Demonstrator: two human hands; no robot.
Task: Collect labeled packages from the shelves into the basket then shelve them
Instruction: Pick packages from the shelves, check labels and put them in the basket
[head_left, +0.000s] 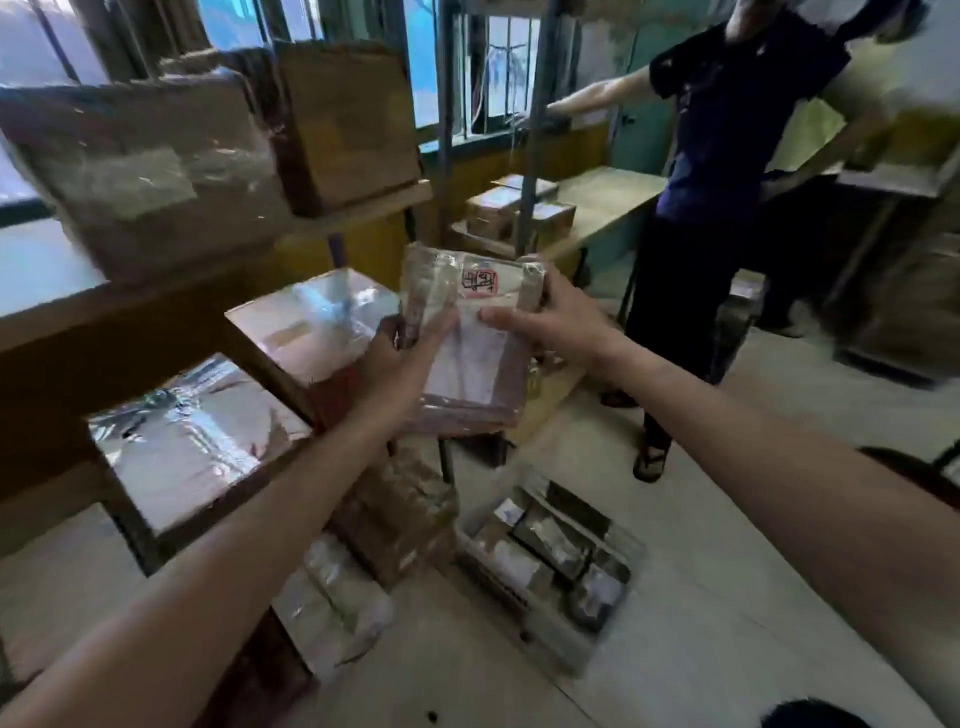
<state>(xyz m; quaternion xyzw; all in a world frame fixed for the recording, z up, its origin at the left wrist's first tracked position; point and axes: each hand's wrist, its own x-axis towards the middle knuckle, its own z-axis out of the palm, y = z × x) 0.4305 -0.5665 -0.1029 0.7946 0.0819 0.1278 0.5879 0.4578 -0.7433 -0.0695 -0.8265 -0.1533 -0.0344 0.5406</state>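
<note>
While both hands are raised mid-view, they share one flat, tape-wrapped package (472, 374). The left hand (410, 358) grips its lower left edge, thumb laid across the white label. The right hand (540, 317) grips the upper right edge, thumb on the label and fingers curled behind. A red-marked sticker (479, 280) sits near the package's top; its writing is too blurred to read. The package is held in the air, clear of the shelf (156, 306) at 9 o'clock.

The basket (530, 629) stands on the floor at 5 o'clock, well below the package, with several packages inside. Two shiny wrapped boxes (197, 441) sit on the lower shelf at 8 o'clock, and larger brown boxes (145, 171) above at 10 o'clock. More wrapped packages (343, 608) are at 6 o'clock, probably stacked on the floor. Another person (727, 156) stands at 1 o'clock, one arm outstretched.
</note>
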